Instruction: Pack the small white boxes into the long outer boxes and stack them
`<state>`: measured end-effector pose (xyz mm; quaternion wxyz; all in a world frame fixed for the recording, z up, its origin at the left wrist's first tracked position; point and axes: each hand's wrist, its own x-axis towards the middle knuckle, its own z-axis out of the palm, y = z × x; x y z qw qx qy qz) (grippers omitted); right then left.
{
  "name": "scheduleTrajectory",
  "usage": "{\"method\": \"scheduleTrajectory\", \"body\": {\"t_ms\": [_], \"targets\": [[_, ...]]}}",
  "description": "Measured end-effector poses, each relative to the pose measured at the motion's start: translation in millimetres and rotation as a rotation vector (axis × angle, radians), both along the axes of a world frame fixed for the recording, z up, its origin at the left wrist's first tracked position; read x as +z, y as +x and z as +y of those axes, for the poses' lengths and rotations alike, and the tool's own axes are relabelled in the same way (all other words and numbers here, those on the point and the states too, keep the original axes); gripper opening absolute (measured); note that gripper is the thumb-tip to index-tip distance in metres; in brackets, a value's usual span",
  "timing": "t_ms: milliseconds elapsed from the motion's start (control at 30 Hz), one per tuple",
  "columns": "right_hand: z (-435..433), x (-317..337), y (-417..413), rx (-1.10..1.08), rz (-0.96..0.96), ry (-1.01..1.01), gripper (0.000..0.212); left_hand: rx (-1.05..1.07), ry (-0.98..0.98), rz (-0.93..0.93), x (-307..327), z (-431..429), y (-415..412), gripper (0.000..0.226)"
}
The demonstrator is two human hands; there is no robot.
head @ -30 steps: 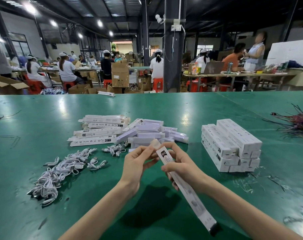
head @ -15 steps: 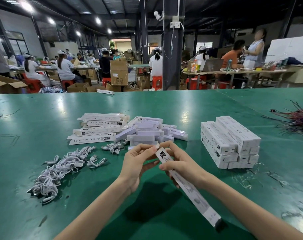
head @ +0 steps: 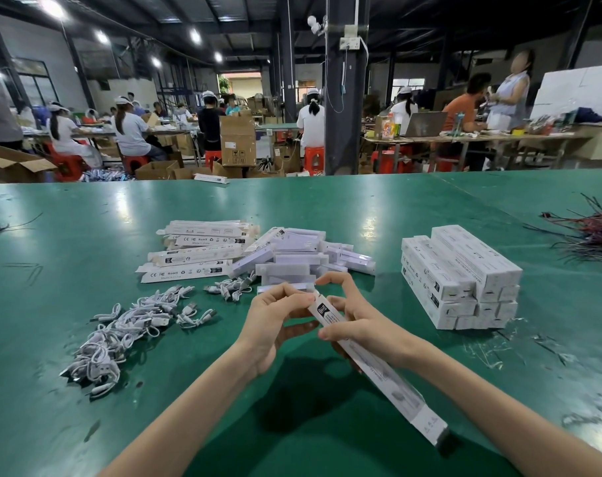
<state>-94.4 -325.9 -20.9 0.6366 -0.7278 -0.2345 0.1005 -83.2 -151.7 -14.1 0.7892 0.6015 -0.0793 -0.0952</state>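
1. Both hands together above the green table (head: 86,242), clamped on one long outer box (head: 378,371).
2. Left hand (head: 275,318): pinching the box's far end between thumb and fingertips.
3. Right hand (head: 360,327): wrapped round the box just behind that end, index finger lifted clear.
4. Box slanting from the hands back along the right forearm.
5. Just beyond the hands: loose pile of small white boxes (head: 292,259).
6. Beyond and left of the left hand: flat outer boxes (head: 196,256), printed side up.
7. Right of the right hand, well apart: stack of filled boxes (head: 461,277).
8. Left of the left hand: heap of white cables (head: 127,332).
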Motion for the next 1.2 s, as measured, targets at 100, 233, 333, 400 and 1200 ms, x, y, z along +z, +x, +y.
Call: {"method": "scheduleTrajectory", "body": {"t_ms": [100, 233, 333, 400, 1200], "targets": [[0, 2, -1, 0.027, 0.031, -0.032, 0.062, -0.012, 0.042, -0.038, -1, 1, 1, 0.025], [-1, 3, -3, 0.064, 0.054, -0.071, 0.061, -0.009, 0.065, -0.002, -2, 0, 0, 0.018], [-2, 3, -4, 0.063, 0.080, -0.081, 0.061, -0.022, 0.085, 0.047, -3, 1, 1, 0.015], [-2, 3, -3, 0.059, 0.088, -0.099, 0.062, -0.035, 0.099, 0.043, -4, 2, 3, 0.017], [4, 0, 8, -0.125, 0.717, 0.537, 0.031, 0.013, 0.466, -1.004, -31, -27, -22, 0.044]]}}
